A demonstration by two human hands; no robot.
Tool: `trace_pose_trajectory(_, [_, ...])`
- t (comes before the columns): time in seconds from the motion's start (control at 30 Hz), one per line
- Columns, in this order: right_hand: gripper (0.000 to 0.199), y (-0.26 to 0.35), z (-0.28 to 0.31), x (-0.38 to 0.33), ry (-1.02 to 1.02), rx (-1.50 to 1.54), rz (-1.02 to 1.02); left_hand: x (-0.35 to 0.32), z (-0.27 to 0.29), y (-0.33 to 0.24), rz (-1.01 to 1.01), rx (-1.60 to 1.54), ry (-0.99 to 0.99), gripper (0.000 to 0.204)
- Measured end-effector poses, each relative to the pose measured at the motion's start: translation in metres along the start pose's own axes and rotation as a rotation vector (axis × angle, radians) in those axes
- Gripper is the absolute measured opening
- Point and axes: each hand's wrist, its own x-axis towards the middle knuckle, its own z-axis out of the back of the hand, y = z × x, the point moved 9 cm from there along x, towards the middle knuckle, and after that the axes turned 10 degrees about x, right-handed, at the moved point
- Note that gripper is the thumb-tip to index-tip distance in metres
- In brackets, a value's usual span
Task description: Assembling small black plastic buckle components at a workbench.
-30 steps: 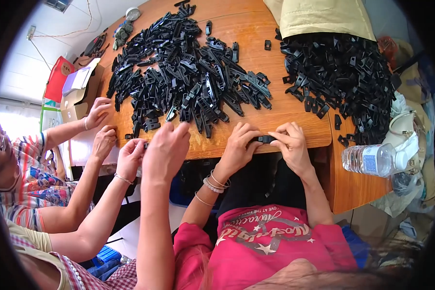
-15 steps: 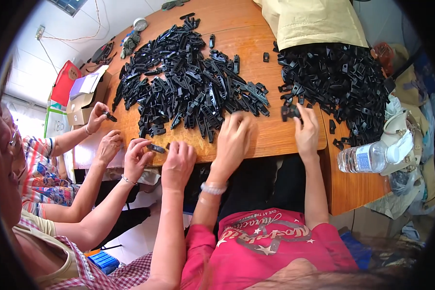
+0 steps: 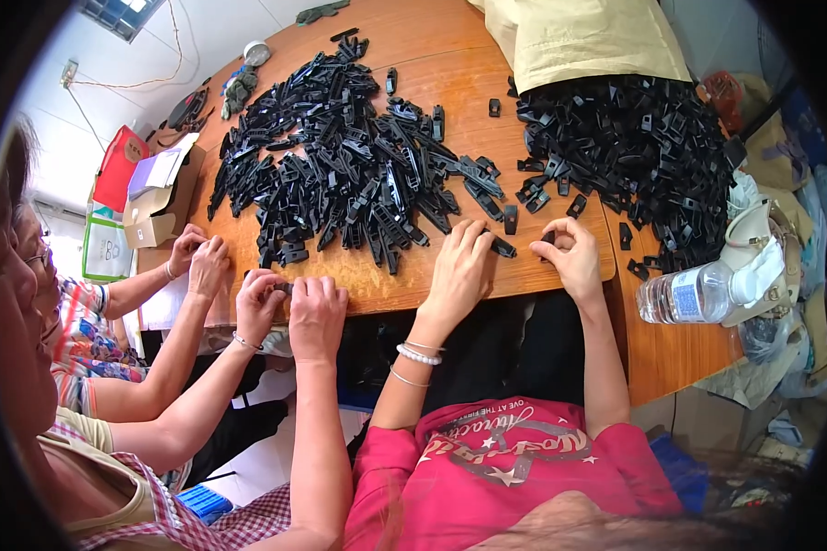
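The person's two forearms come up from the lower edge to the near edge of the table [image 3: 487, 275]. The left hand [image 3: 459, 266] lies palm down, fingers curled, with its fingertips on a long clip [image 3: 498, 244] at the near fringe of the big pile [image 3: 340, 156]; whether it grips the clip or only presses on it cannot be told. The right hand [image 3: 572, 257] is closed in a pinch on a small black piece [image 3: 549, 237], thumb against fingers, just clear of the wood.

Judged step: pick-up of two mating parts, one per hand, prior to joining. The next move likely calls for a firm hold on the clip, alignment of both parts between the hands, and a straight press.

The clip is black plastic, narrow and flat, lying flat and pointing toward the right hand. The big pile holds many parts of like form, heaped at all angles across the table's middle. A second pile [image 3: 634, 147] of shorter black pieces lies to the right, reaching under a tan bag [image 3: 588, 37].

At the left, other people's hands [image 3: 289, 298] work on parts of their own. A water bottle [image 3: 689, 294] lies on the table's right end.
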Motion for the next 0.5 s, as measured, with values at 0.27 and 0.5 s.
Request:
trace_pose_trajectory(0.27, [0.026,0.021,0.017,0.003,-0.208,-0.602,0.179,-0.022,0.004,0.018,0.230,-0.211,0.024,0.028])
trace_pose_trajectory(0.5, [0.026,0.033,0.008,-0.023,0.048,-0.605,0.300,-0.031,0.006,0.028,0.297,-0.227,0.003,0.024])
